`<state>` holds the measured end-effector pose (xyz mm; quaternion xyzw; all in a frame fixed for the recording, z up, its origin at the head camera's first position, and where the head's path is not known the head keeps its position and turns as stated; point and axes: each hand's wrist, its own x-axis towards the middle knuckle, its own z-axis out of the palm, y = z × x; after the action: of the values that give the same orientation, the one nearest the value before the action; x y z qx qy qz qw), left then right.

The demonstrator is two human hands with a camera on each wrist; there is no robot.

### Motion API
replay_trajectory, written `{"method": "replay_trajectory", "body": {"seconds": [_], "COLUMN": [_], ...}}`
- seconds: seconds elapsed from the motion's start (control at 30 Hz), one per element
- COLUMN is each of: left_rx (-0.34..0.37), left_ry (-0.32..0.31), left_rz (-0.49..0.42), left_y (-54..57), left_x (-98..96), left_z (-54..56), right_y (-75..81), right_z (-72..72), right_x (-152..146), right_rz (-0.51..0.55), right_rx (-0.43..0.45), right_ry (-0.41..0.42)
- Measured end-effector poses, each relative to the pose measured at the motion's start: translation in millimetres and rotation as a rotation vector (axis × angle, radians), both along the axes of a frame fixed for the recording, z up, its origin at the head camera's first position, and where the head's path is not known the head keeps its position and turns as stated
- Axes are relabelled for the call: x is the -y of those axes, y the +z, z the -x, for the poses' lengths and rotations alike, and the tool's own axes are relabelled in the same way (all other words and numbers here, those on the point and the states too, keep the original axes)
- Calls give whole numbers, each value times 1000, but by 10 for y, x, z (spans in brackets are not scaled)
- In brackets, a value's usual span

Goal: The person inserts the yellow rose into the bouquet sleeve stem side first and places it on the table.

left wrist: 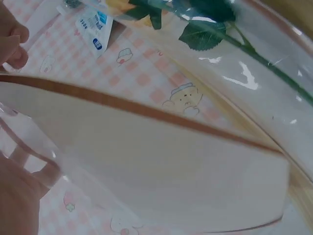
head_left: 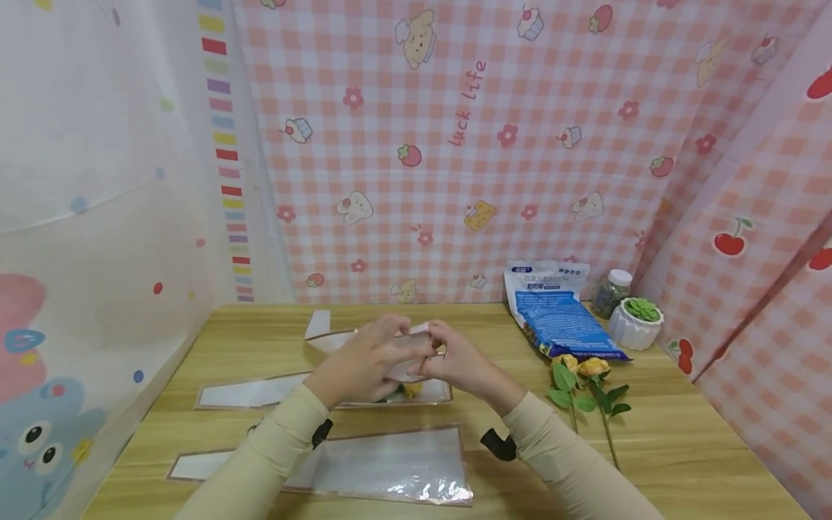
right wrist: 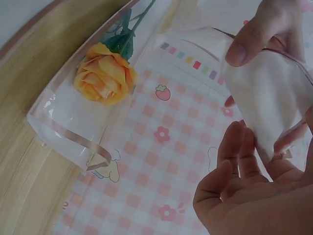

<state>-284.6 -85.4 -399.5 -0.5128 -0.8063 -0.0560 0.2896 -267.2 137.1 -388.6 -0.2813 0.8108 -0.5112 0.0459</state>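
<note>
Both hands hold a white flower sleeve with a clear front and a brown border, raised over the table. My left hand pinches one side of its end; the thumb lies on the white face in the right wrist view. With curled fingers, my right hand grips the other side. Beneath them lies another sleeve holding a yellow rose, whose bloom is partly hidden by the hands in the head view. Its green stem runs along inside the clear film.
Flat sleeves lie in front, with another at left. Two loose yellow roses lie at right. Behind them are a blue and white bag, a lidded jar and a potted succulent.
</note>
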Motion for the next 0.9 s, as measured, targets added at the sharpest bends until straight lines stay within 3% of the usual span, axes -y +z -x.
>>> {"method": "replay_trajectory", "body": {"seconds": [0.2, 0.37, 0.47, 0.7, 0.9], "left_rx": [65, 144, 155, 155, 127], "left_ry": [51, 52, 49, 88, 93], "left_rz": [19, 37, 30, 22, 38], "left_y": [78, 119, 124, 130, 124], "left_x": [69, 102, 121, 190, 248], "left_z": [10, 6, 34, 108, 138], "right_y": [9, 17, 61, 190, 152], "right_z": [32, 30, -9, -31, -68], "right_x": [-13, -85, -246, -1077, -1826], "right_rz": [-7, 3, 10, -115, -287], "right_rx": [-19, 70, 107, 34, 28], "right_ry": [-17, -13, -35, -279, -441]}}
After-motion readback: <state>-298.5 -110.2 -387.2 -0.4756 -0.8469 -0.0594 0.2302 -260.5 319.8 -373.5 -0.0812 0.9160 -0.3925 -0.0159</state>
